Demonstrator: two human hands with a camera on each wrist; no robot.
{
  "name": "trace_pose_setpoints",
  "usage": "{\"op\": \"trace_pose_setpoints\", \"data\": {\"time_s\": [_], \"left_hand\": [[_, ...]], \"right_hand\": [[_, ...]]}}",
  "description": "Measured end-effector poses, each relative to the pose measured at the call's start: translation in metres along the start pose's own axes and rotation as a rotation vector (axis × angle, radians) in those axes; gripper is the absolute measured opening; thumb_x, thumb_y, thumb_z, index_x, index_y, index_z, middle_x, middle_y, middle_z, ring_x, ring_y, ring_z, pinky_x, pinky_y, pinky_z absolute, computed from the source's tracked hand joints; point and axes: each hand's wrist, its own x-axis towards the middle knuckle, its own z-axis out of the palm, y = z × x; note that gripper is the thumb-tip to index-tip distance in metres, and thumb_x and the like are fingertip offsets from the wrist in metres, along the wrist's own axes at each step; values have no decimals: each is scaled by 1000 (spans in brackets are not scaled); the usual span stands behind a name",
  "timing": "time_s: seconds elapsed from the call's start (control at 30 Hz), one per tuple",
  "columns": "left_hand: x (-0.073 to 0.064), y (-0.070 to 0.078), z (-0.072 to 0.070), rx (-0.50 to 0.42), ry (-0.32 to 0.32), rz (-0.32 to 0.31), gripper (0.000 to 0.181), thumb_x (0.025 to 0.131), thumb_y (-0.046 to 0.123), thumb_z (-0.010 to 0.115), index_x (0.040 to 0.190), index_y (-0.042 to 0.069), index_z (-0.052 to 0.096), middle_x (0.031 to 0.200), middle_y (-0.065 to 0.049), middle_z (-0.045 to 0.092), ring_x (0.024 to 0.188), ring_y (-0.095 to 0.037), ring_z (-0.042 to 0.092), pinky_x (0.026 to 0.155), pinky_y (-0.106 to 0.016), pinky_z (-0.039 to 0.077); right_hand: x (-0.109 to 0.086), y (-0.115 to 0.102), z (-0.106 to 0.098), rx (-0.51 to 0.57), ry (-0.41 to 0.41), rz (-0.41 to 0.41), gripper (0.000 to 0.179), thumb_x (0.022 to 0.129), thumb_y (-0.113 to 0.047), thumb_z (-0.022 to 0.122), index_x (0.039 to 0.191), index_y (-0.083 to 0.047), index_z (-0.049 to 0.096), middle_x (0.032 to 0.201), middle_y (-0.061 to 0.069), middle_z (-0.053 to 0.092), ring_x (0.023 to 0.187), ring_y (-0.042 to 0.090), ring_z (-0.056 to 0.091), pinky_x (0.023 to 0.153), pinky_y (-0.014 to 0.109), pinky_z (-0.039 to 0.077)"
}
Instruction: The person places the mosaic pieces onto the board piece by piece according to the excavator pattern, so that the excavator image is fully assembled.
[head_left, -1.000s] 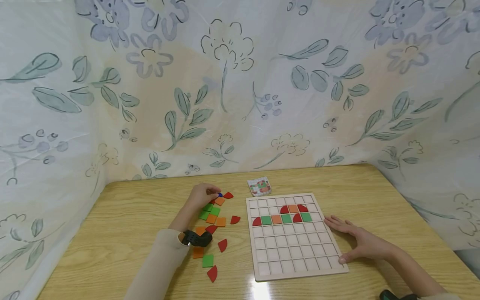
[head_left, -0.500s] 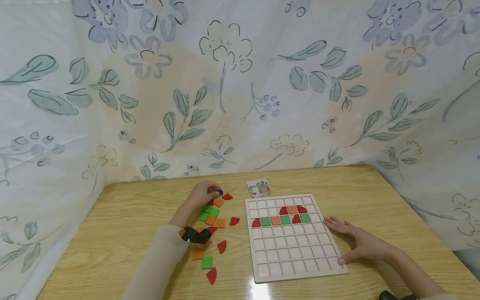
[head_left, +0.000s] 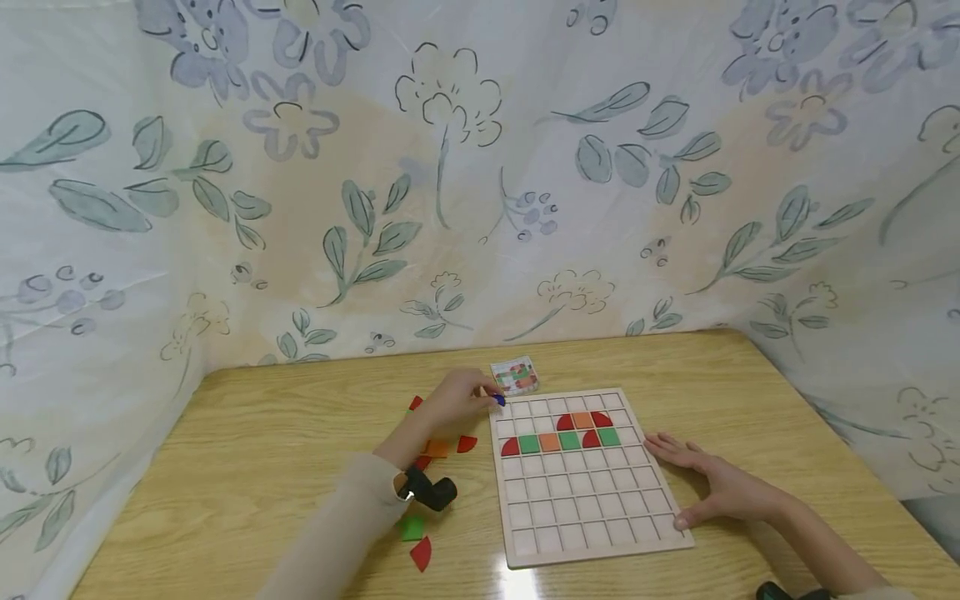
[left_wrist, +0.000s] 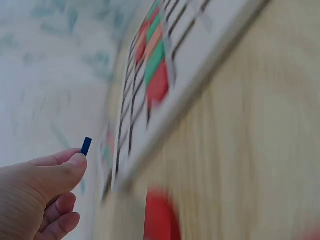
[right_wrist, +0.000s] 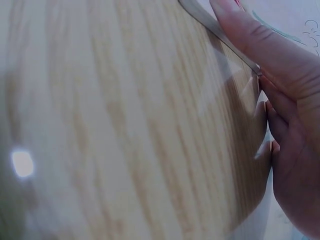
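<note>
Between thumb and fingers my left hand [head_left: 460,397] pinches a small blue tile [head_left: 498,401], beside the top left corner of the white grid board [head_left: 577,500]. Seen edge-on in the left wrist view, the blue tile [left_wrist: 86,146] is thin and flat. Red, green and orange tiles fill part of two upper rows of the board, among them an orange square [head_left: 582,421]. My right hand [head_left: 723,483] rests at the board's right edge, fingers spread and thumb on its lower right corner. In the right wrist view, the right hand's [right_wrist: 295,95] thumb lies over the board edge.
A small pattern card [head_left: 515,376] lies behind the board. Loose tiles lie left of the board, including a red quarter circle [head_left: 422,553] and a green square [head_left: 412,527]; my left arm covers some of them. A floral cloth [head_left: 480,183] hangs behind the wooden table [head_left: 285,433].
My left hand has moved right with the blue tile, from among the loose tiles to the board's top left corner. The right hand has stayed in place.
</note>
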Motion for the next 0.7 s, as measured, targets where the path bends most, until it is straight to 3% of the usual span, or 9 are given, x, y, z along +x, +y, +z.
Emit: {"op": "trace_pose_setpoints", "data": {"time_s": [0.13, 0.23, 0.37, 0.53, 0.7], "left_hand": [[16, 28, 18, 32, -68, 100, 17, 87, 18, 64, 102, 14, 71, 100, 0, 67, 87, -14, 58, 69, -20, 43], [29, 45, 32, 61, -93, 177, 18, 87, 18, 63, 103, 13, 70, 100, 1, 66, 85, -11, 57, 68, -18, 42], [46, 70, 53, 74, -141, 211, 18, 88, 19, 63, 104, 15, 70, 94, 5, 64, 75, -4, 51, 64, -15, 38], [63, 93, 77, 104, -169, 274, 17, 89, 20, 62, 103, 16, 71, 93, 7, 65, 79, -1, 55, 68, -11, 41], [76, 104, 93, 144, -163, 250, 18, 90, 21, 60, 104, 17, 71, 92, 8, 65, 84, -2, 56, 74, -12, 42]], "right_hand": [[0, 1, 1, -8, 4, -1, 91, 69, -28, 79, 143, -6, 32, 145, 31, 20, 131, -17, 6, 97, 0, -3], [1, 1, 1, -9, 5, 2, 92, 68, -29, 79, 143, -7, 32, 145, 31, 20, 131, -17, 6, 97, -1, -2], [1, 1, 1, -1, 6, 4, 91, 68, -28, 79, 143, -6, 32, 145, 31, 20, 131, -18, 5, 96, -1, -3], [1, 2, 1, 4, 7, -24, 91, 69, -27, 79, 143, -5, 32, 145, 32, 19, 132, -16, 5, 97, 0, -4], [1, 3, 0, -20, 14, -46, 92, 68, -29, 79, 143, -5, 32, 145, 31, 21, 133, -13, 6, 98, 1, -4]]}}
